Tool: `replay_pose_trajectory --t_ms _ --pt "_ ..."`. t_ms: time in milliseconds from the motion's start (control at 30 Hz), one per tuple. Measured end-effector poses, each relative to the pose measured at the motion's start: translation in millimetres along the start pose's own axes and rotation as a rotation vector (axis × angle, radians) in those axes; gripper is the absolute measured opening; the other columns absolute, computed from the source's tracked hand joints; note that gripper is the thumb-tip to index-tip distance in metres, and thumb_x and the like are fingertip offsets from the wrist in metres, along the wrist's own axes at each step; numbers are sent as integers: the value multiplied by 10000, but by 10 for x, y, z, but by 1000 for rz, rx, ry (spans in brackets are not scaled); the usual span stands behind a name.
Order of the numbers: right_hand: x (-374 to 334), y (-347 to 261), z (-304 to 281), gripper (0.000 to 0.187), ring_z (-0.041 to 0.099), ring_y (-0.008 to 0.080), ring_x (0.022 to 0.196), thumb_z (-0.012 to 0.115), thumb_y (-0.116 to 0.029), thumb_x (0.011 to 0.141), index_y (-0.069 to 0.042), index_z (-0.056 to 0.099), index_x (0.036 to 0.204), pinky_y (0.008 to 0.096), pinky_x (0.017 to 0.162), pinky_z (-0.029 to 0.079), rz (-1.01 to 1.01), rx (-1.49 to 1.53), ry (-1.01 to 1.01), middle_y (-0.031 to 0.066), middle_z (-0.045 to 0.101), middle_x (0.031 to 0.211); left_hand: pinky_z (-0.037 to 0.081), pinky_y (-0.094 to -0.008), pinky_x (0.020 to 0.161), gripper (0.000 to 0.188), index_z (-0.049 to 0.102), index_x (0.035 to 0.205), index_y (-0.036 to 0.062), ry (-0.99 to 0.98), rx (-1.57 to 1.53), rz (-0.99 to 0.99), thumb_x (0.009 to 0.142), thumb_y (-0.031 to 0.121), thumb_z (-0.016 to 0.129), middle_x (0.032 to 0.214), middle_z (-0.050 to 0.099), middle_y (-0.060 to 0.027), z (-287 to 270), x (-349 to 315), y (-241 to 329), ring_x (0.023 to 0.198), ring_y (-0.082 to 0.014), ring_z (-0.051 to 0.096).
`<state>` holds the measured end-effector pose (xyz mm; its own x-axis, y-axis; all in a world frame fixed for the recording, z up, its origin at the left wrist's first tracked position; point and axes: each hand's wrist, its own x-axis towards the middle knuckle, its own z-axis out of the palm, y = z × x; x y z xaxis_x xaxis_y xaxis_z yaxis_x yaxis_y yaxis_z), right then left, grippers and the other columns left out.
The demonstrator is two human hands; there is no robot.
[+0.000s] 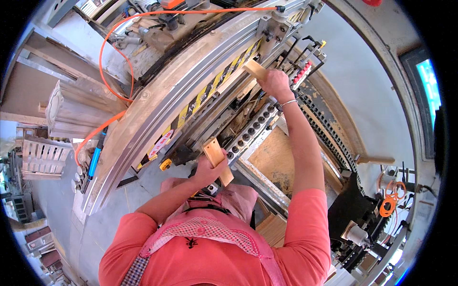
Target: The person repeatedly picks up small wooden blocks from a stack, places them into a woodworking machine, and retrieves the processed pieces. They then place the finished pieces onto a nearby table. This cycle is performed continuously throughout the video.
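Note:
My left hand [210, 170] is closed around a short wooden block [213, 151] close to my body. A small dark hole shows near the block's upper end, and its lower end sticks out below my fingers. With my arm stretched forward, my right hand [276, 84] grips a second wooden piece [255, 69] over the machine's far end. That piece points left toward the yellow-and-black striped guard [210, 90]. Part of each piece is hidden by my fingers. Between the hands runs a metal rail with a row of dark round cups [252, 131].
An orange hose [101, 62] loops over the long metal machine beam [143, 102]. Right of my arm lie a wooden panel [272, 157] and a black cable chain [334, 143]. A lit screen [428, 81] stands at the far right. Red knobs [301, 72] sit beyond my right hand.

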<state>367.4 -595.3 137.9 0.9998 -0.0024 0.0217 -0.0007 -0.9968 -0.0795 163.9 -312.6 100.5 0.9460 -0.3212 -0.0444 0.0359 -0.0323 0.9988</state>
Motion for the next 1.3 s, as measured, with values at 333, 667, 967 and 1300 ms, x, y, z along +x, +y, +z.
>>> replay_pose_trajectory --t_ms 333,667,967,1300 --pt "4 -17 -19 419 613 340 801 606 -418 758 -5 609 825 410 734 488 45 -48 -32 200 630 823 460 -248 657 83 566 906 11 -138 -102 -5 873 73 522 822 584 -19 -43 2 -130 754 -87 563" --pt "-4 -57 -126 438 614 339 811 607 -427 750 0 602 847 408 741 488 37 -49 -75 204 631 823 451 -247 599 101 587 843 35 -145 -41 -44 782 84 651 741 574 1 0 35 -115 687 -90 564" --pt "-2 -22 -90 434 615 330 793 598 -420 761 10 613 819 410 720 489 -51 -27 -31 194 632 807 452 -243 605 101 574 871 43 -136 -71 -89 809 95 635 771 570 7 -27 8 -3 690 -82 540" --pt "64 22 -40 428 616 335 827 616 -408 754 16 640 807 408 742 489 -72 -40 -67 190 637 833 474 -257 657 115 578 882 36 -125 -43 -72 794 75 642 802 600 -15 -4 10 -26 733 -89 569"
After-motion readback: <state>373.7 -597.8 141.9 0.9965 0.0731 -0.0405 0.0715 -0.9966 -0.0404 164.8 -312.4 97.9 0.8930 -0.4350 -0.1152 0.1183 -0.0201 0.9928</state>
